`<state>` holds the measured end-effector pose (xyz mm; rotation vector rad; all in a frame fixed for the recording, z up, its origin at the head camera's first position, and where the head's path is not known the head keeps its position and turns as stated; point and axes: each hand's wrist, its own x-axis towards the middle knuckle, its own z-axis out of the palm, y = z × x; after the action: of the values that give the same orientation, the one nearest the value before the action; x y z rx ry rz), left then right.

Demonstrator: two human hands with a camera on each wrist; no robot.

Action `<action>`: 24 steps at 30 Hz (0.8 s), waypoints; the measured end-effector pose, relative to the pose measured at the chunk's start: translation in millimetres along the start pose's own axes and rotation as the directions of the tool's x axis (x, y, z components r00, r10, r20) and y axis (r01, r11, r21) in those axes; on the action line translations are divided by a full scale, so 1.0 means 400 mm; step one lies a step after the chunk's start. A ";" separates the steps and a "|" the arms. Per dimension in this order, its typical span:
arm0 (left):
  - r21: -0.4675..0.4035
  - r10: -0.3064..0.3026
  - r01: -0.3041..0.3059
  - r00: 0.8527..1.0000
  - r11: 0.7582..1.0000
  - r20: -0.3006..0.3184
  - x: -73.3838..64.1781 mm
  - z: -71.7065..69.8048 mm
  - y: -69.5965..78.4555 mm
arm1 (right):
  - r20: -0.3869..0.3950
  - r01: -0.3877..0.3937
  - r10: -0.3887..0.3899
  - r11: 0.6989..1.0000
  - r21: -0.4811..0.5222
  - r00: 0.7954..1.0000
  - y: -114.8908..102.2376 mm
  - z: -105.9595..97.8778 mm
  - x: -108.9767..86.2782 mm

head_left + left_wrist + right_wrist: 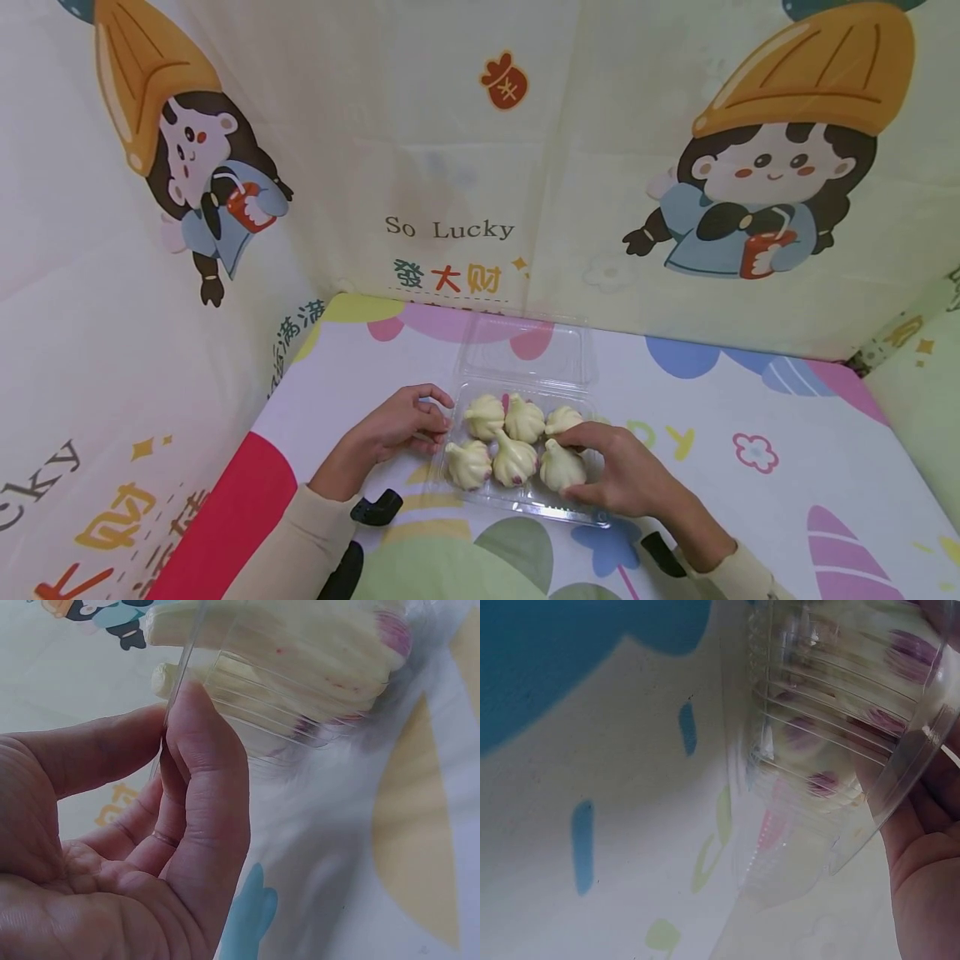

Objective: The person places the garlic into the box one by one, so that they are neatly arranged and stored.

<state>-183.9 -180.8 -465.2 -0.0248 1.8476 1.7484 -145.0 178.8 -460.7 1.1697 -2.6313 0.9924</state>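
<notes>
A clear plastic clamshell box (525, 505) lies on the table with its lid (525, 354) folded back, away from me. Inside sit several pale garlic bulbs (514, 461) in two rows, faint purple showing on some. My left hand (397, 423) pinches the box's left rim between thumb and fingers; the left wrist view shows this thin plastic edge (182, 675) up close. At the front right corner, my right hand (630, 471) holds a garlic bulb (560, 467) between thumb and fingers. In the right wrist view, the ribbed box wall (832, 712) partly hides the right fingers.
A colourful printed cloth (720, 533) covers the table. Cream printed sheets (585, 208) stand at the back and both sides. The open lid reaches close to the back sheet. Dark straps (377, 508) are on both wrists.
</notes>
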 end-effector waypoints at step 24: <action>0.006 -0.001 0.001 1.000 1.000 0.004 0.006 -0.003 -0.002 | -0.006 0.015 -0.015 1.000 -0.007 1.000 0.014 0.012 0.002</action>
<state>-185.9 -180.9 -467.1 -0.0201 1.8497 1.7411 -148.8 178.4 -467.1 1.1813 -2.6157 0.9821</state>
